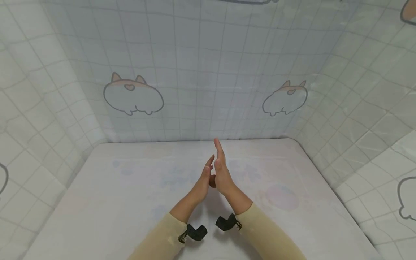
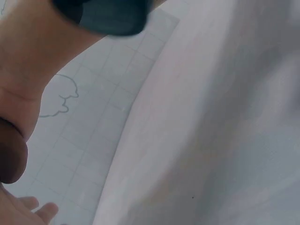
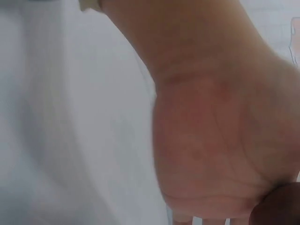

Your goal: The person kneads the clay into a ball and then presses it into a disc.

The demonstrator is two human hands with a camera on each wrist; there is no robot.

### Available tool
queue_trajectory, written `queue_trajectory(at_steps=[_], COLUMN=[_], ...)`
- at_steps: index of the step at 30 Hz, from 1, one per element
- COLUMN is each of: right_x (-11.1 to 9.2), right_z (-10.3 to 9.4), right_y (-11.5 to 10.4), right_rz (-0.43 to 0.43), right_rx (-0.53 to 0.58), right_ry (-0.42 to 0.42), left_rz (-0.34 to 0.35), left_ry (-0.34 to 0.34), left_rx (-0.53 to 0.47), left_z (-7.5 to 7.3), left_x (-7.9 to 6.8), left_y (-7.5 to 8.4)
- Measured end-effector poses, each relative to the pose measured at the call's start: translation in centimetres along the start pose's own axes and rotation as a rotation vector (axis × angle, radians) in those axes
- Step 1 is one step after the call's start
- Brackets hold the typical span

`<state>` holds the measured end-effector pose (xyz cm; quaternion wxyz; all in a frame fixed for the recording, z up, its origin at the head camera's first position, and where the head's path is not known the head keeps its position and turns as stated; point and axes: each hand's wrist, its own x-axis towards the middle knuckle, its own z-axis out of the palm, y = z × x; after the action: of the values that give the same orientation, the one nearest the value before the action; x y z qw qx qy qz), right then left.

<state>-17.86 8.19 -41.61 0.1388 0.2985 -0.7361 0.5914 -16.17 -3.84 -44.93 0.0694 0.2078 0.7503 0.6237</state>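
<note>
A smooth, rounded brown lump (image 1: 212,181) sits between the two palms; the frames do not show what it is made of. My left hand (image 1: 202,182) presses it from the left with fingers extended. From the other side my right hand (image 1: 222,177) faces it, palm inward and fingers straight, pointing up and away. Part of the brown lump (image 2: 11,154) shows at the left edge of the left wrist view. In the right wrist view the brown lump (image 3: 279,206) lies against the palm at the lower right. The hands hide much of it.
Beneath the hands spreads a white table (image 1: 113,202) with faint coloured patches. A grid-patterned sheet (image 1: 195,72) with cartoon animals hangs behind it and on both sides. Black wrist devices (image 1: 196,233) are fixed at both cream sleeves (image 1: 269,236).
</note>
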Motion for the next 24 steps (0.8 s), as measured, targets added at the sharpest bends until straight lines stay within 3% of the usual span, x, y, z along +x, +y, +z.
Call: queue_trajectory(at_steps=[9,14,19,24], right_x=[1.2,1.4,1.2,0.7], right_z=[-1.3,-1.5,-1.3,-0.8], right_y=[1.0,1.5,2.5,3.0], right_rz=[0.044,0.065,0.131,0.210], right_rx=[-0.011,0.015,0.034,0.092], right_ry=[0.044,0.022,-0.029,-0.082], left_rz=[0.119,0.204,0.275,0.326], left_ry=[-0.118,-0.156,-0.173,-0.129], left_rx=[-0.080,-0.180,-0.264,-0.277], left_z=[0.4,0.5,0.2,0.0], left_x=[-0.5,-0.5,-0.5,-0.5], left_y=[0.7,1.1,1.5,1.6])
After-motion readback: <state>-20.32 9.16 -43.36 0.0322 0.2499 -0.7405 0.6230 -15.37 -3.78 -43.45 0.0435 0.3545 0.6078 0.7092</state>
